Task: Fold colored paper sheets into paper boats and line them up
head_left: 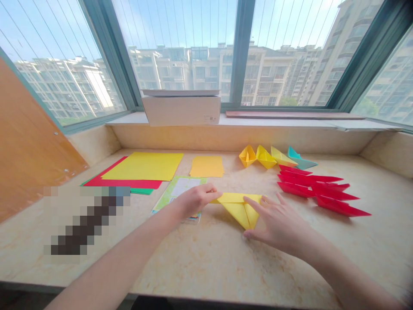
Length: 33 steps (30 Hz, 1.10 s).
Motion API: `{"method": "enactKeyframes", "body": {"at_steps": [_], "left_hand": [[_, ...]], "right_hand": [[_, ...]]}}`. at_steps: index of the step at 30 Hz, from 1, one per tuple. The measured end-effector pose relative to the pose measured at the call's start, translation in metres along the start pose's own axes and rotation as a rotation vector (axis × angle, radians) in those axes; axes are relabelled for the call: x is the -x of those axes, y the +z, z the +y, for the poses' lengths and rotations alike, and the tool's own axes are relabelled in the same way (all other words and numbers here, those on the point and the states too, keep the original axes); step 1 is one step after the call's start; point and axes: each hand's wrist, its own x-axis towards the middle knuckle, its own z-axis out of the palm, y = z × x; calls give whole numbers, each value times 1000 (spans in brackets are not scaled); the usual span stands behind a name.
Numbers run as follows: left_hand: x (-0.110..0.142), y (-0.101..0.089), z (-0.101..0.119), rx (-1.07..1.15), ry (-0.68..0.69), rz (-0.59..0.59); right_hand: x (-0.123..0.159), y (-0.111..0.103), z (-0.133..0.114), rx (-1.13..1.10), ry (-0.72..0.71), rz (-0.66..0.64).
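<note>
A partly folded sheet of yellow paper (240, 212) lies in front of me, its point toward me and a folded strip along its far edge. My left hand (201, 198) pinches the left end of that strip between thumb and fingers. Spread over the right side of the paper is my right hand (274, 219), fingers apart, with fingertips resting on the strip and the thumb near the lower point. Beyond my right hand sit several red paper boats (322, 189). Farther back are yellow paper boats (266, 157) and a teal paper boat (300, 158).
Yellow sheets (145, 165) overlap red paper (142, 185) and green paper (142, 191) at the left. Small orange-yellow sheets (206, 166) lie at centre back. A green-and-white packet (174, 189) is partly behind my left forearm. A white box (182, 110) stands on the windowsill. One left area is pixelated.
</note>
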Motion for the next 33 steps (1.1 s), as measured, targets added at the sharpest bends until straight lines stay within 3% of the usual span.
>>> {"method": "enactKeyframes", "body": {"at_steps": [6,11,19,27,33], "left_hand": [[3,-7,1,299,-29,41],[7,-21,6,371,-30,5],[2,-10,13,488,-72,102],[-4,-10,29,676,-641,36],[-4,0,27,892,-862,19]], "right_hand": [[-3,-7,0,-13,-3,-51],[-4,-11,9,-91,-30,-50],[0,-16,18,-156,-50,-113],[0,-16,15,-126,-65,-126],[-2,-7,17,-75,-108,-102]]}}
